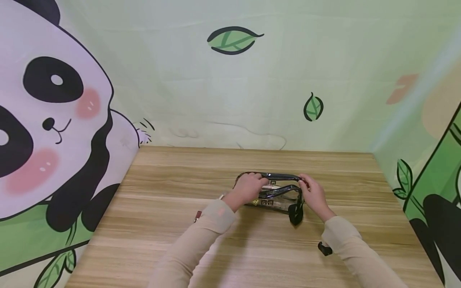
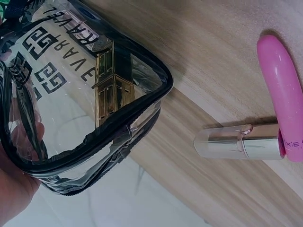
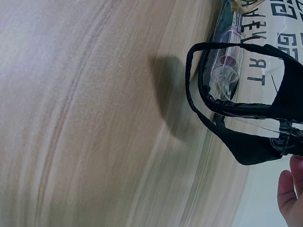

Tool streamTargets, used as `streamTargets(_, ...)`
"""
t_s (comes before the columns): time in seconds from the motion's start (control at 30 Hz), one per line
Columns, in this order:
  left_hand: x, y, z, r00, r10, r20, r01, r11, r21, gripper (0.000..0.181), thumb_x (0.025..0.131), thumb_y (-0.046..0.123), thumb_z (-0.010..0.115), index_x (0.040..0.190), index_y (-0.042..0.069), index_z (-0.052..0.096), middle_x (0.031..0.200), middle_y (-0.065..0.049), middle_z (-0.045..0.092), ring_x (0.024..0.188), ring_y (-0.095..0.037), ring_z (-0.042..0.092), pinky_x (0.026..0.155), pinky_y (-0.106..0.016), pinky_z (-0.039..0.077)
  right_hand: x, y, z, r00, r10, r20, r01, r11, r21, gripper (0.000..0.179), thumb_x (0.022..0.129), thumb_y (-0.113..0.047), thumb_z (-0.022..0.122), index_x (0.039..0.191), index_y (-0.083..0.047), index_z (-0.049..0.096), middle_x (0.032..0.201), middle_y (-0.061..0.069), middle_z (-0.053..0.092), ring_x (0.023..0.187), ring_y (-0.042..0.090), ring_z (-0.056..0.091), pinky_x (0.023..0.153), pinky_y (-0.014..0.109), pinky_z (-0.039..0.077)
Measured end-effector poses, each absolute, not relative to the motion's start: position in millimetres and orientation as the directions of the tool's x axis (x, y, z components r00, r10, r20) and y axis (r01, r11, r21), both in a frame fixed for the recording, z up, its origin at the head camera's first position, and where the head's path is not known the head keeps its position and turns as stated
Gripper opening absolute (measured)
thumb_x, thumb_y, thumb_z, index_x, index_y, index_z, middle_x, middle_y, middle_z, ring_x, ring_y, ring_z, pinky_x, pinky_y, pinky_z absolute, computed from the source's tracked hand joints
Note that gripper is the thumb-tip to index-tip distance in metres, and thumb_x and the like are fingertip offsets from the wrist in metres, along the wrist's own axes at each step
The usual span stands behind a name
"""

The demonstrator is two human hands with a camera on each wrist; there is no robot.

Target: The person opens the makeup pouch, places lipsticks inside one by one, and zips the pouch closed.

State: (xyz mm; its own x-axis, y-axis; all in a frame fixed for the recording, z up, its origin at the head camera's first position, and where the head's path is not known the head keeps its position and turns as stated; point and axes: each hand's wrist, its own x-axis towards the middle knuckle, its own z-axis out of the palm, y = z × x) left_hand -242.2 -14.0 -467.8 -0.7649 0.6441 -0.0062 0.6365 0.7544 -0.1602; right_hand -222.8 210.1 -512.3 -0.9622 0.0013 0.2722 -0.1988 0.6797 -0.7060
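Observation:
A clear plastic zip bag with black trim and dark lettering lies on the table, its top gaping between two black rims. My left hand grips its left end; in the left wrist view, fingers show through the plastic. At the other end my right hand pinches the rim by the corner, above a black strap loop. Inside the bag are a gold-and-black case and a clear tube with a purplish part. The right wrist view shows only some of the right fingertips.
On the wooden table, a pink rounded tube touches a lipstick-like tube with a clear cap. A small dark red piece shows by the left sleeve, a black piece by the right sleeve. A panda-printed backdrop stands behind.

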Motion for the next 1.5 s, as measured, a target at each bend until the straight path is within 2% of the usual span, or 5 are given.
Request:
streamTargets(0.3,-240.1,-12.3,-468.2,-0.776,0.631,-0.019,0.626,0.764,-0.155,0.024,0.087,0.021,0.053,0.11,0.025,0.059,0.096,0.005,0.061,0.082,-0.015,0.056,0.067,-0.03,0.05,-221.8,210.2,-512.2,-0.965,-0.004,0.261,-0.196,0.67,-0.716,0.022,0.09,-0.011,0.048,0.108,-0.001,0.056,0.095,0.018,0.062,0.082,0.025,0.056,0.069,0.037,0.047)
streamTargets(0.6,-239.9,-13.7,-471.7,-0.769,0.638,0.03,0.628,0.764,-0.148,0.023,0.086,0.02,0.053,0.107,0.026,0.06,0.094,0.006,0.062,0.081,-0.015,0.056,0.067,-0.03,0.05,-221.9,210.2,-512.5,-0.965,0.002,0.26,-0.192,0.668,-0.719,0.022,0.09,-0.011,0.048,0.107,-0.001,0.056,0.094,0.017,0.062,0.08,0.024,0.055,0.067,0.034,0.047)
streamTargets(0.83,-240.1,-13.9,-473.1,-0.763,0.645,0.05,0.632,0.76,-0.151,0.023,0.087,0.02,0.052,0.108,0.025,0.061,0.096,0.005,0.063,0.083,-0.015,0.057,0.069,-0.03,0.05,-221.3,210.1,-512.6,-0.964,0.0,0.265,-0.196,0.672,-0.714,0.022,0.09,-0.012,0.048,0.108,-0.001,0.056,0.095,0.018,0.062,0.081,0.025,0.056,0.067,0.036,0.047)
streamTargets(1.5,-238.1,-14.2,-471.5,-0.771,0.637,0.006,0.629,0.764,-0.145,0.029,0.087,0.016,0.051,0.113,0.026,0.059,0.106,0.005,0.061,0.089,-0.014,0.056,0.075,-0.029,0.049,-221.6,210.7,-513.7,-0.962,-0.003,0.272,-0.202,0.679,-0.705,0.021,0.09,-0.011,0.048,0.107,-0.001,0.056,0.094,0.017,0.062,0.08,0.024,0.055,0.066,0.035,0.046)
